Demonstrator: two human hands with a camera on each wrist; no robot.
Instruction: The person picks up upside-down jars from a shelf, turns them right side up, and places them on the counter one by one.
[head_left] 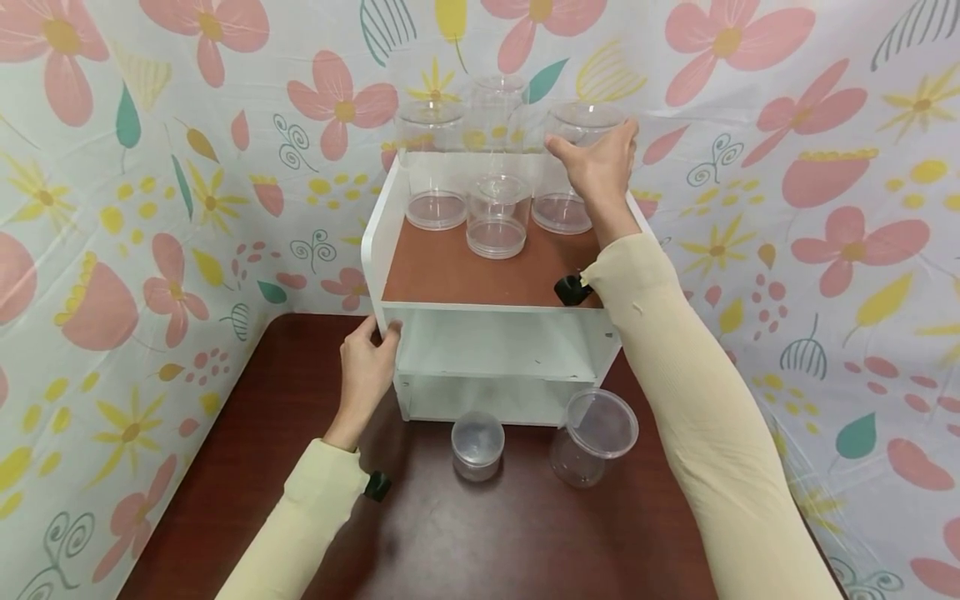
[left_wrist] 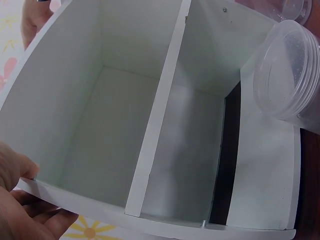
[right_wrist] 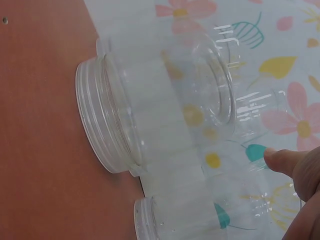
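Observation:
A white shelf unit (head_left: 381, 225) with a brown top board stands on the table. Its left side panel is gripped by my left hand (head_left: 366, 367), thumb on the front edge; the left wrist view shows fingers (left_wrist: 55, 222) on the panel's outer side. Up on the top board, my right hand (head_left: 600, 171) holds a clear plastic jar (head_left: 562, 215) near its upper end, thumb to the left; the far fingers are partly hidden. Beside that jar stand a front clear jar (head_left: 497, 237), a left clear jar (head_left: 437, 212) and a tall clear jar (head_left: 497, 104) behind.
Before the shelf, a small lidded tub (head_left: 478, 442) and a larger clear jar (head_left: 588, 450), tilted in view, are on the dark red-brown table (head_left: 480, 542). Two white compartments (head_left: 495, 342) open below the top board. Flower-printed cloth (head_left: 225, 167) surrounds the table.

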